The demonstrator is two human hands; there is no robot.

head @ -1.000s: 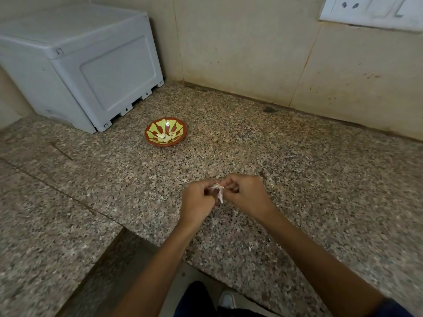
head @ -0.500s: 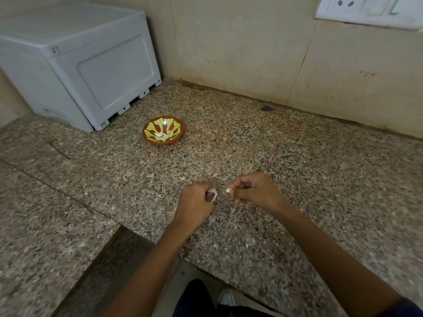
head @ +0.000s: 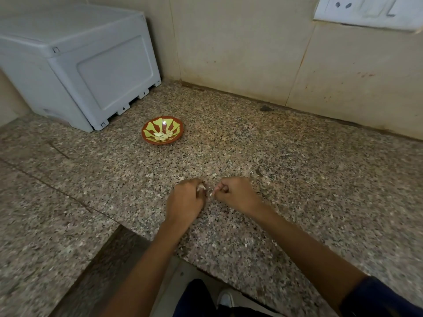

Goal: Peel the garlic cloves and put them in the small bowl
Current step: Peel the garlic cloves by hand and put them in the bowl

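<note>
Fingers of both hands are curled into tight pinches just above a speckled granite counter (head: 297, 179). The left hand (head: 185, 202) pinches a small whitish garlic clove (head: 201, 187), papery skin showing at its fingertips. The right hand (head: 235, 194) pinches a tiny pale scrap (head: 210, 192), probably a torn strip of skin or a bit of clove; it is too small to tell. The two hands sit close together, apart by a narrow gap, near the counter's front edge. A small bowl (head: 146, 136), red-brown with yellow-green petal markings, rests farther back and to the left, well apart from both hands, with several pale peeled cloves (head: 163, 136) already lying inside. It lies diagonally forward-left of the fingers, so the left hand is the nearer one to carry the clove over. The clove's long axis cannot be made out. Peeling looks unfinished. A grey plastic box (head: 91, 65) stands against the wall behind the bowl.
</note>
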